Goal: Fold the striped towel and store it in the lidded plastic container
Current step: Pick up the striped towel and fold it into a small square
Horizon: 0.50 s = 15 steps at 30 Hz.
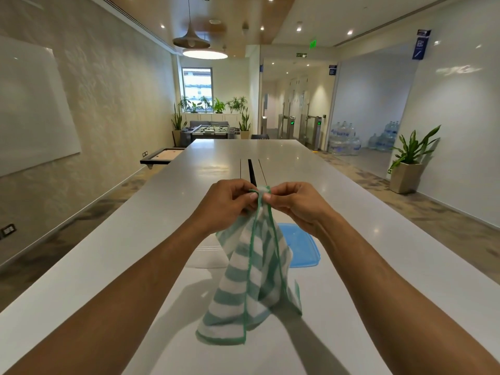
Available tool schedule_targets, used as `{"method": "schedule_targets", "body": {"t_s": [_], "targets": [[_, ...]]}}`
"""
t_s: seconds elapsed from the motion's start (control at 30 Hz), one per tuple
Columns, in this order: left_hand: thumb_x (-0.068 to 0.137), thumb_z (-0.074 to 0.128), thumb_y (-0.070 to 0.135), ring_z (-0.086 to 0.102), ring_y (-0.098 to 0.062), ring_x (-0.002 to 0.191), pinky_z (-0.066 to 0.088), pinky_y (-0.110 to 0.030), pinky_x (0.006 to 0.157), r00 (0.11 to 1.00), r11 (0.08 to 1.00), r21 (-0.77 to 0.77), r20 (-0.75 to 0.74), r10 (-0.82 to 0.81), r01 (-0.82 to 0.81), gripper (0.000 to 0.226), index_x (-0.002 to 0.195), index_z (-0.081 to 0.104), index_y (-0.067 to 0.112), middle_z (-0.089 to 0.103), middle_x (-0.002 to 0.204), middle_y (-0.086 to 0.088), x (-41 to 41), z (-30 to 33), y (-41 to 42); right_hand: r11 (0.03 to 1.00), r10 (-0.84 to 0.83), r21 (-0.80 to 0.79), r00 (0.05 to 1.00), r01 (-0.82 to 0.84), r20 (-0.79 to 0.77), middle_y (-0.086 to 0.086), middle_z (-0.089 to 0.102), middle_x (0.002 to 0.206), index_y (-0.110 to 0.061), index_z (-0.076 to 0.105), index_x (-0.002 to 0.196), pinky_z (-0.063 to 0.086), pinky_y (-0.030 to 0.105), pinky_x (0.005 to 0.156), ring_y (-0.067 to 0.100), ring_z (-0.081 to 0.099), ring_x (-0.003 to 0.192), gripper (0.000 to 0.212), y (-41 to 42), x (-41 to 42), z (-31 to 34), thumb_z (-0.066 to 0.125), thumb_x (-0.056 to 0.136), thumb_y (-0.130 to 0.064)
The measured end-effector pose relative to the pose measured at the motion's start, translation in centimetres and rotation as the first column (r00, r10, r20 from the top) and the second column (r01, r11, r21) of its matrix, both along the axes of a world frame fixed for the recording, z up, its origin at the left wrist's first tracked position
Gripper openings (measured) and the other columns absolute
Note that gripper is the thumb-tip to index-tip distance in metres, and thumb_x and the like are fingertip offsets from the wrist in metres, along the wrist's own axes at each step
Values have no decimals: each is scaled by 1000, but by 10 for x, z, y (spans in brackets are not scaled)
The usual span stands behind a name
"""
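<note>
The striped towel (251, 277) is held up above the long white bench (135, 239) by both hands, which meet at its top edge. The left hand (227, 204) is closed on the towel's upper corner, the cloth pinched between thumb and fingers; the right hand (295, 204) pinches the same bunched edge just beside it, so that the two grips nearly touch. From that point the towel hangs down in loose folds — green and white bands, a green hem along its edges — and its lower end appears to reach down to the bench top, though contact cannot be judged for certain. Behind the hanging cloth, a clear plastic container (207, 255) is seen on the bench, partly hidden by the towel, and a blue lid (300, 247) lies flat just to its right, off the container. Both forearms are stretched forward from the lower corners of the view. Farther along the bench a dark slot (252, 171) runs down its middle, and a potted plant (408, 163) stands on the floor by the right wall.
</note>
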<state>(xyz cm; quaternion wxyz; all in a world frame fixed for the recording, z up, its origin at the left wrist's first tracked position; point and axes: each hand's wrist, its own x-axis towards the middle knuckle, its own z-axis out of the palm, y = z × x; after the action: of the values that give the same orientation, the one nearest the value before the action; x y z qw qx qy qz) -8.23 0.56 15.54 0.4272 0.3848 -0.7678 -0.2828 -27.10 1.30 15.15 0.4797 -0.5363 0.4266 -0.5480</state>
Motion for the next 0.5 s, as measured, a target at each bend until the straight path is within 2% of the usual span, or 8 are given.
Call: {"method": "schedule_targets", "body": {"t_s": [0.1, 0.2, 0.37, 0.5], "targets": [[91, 64, 22, 71, -21, 84, 59, -45, 83, 999, 998, -62, 36, 34, -32, 17, 101, 74, 11, 74, 90, -6, -1, 0, 1, 994, -51, -104, 986, 35, -157, 8, 75, 80, -6, 76, 86, 60, 32, 77, 19, 72, 78, 7, 3, 4, 2, 77, 80, -10], [88, 68, 23, 65, -21, 85, 58, -43, 81, 993, 980, -180, 69, 99, -85, 17, 99, 76, 12, 67, 91, -4, -3, 1, 0, 982, -110, -175, 961, 67, -253, 12, 76, 86, -8, 77, 89, 57, 38, 77, 20, 69, 78, 10, 4, 9, 2, 74, 84, -17], [83, 73, 21, 60, -18, 84, 51, -27, 73, 988, 934, -335, 45, 145, -122, 16, 96, 77, 12, 64, 92, -2, -2, -1, -3, 975, -146, -204, 948, 89, -284, 10, 76, 85, -11, 76, 90, 57, 33, 72, 17, 69, 75, 10, 5, 12, 3, 72, 86, -18], [82, 75, 23, 64, -10, 77, 52, -19, 71, 989, 935, -326, -3, 147, -140, 14, 93, 75, 15, 71, 83, 3, -2, -4, -6, 975, -134, -211, 947, 73, -293, 13, 76, 89, -10, 76, 93, 59, 41, 81, 27, 71, 82, 12, 4, 13, 1, 70, 87, -18]]}}
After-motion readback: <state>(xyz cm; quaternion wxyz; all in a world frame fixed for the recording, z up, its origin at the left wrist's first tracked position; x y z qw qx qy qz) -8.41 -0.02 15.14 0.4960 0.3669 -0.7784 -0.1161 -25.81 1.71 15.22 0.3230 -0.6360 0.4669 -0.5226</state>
